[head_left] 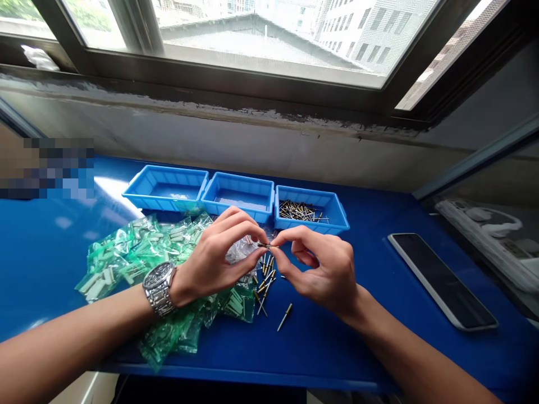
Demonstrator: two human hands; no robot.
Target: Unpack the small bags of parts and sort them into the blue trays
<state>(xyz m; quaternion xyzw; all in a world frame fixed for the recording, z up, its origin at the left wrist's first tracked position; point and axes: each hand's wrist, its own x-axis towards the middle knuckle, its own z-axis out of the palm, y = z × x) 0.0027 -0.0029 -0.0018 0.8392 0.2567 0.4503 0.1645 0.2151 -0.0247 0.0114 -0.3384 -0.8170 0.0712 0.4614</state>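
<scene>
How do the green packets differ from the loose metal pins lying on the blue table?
Look: the green packets are see-through plastic with pale pieces inside; the loose metal pins are bare, with gold-coloured and silvery parts.
Size: each packet is bigger than a pin, which is thin and short.
Layout: the packets overlap in a broad heap, while the pins form a small scatter.
Both lie on the blue table.

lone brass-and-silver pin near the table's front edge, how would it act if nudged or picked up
The lone pin looks slender and rounded, so it may roll on the smooth blue table. Its thicker brass-coloured end could make it swing rather than track straight. Its metallic shine suggests it's stiff.
</scene>
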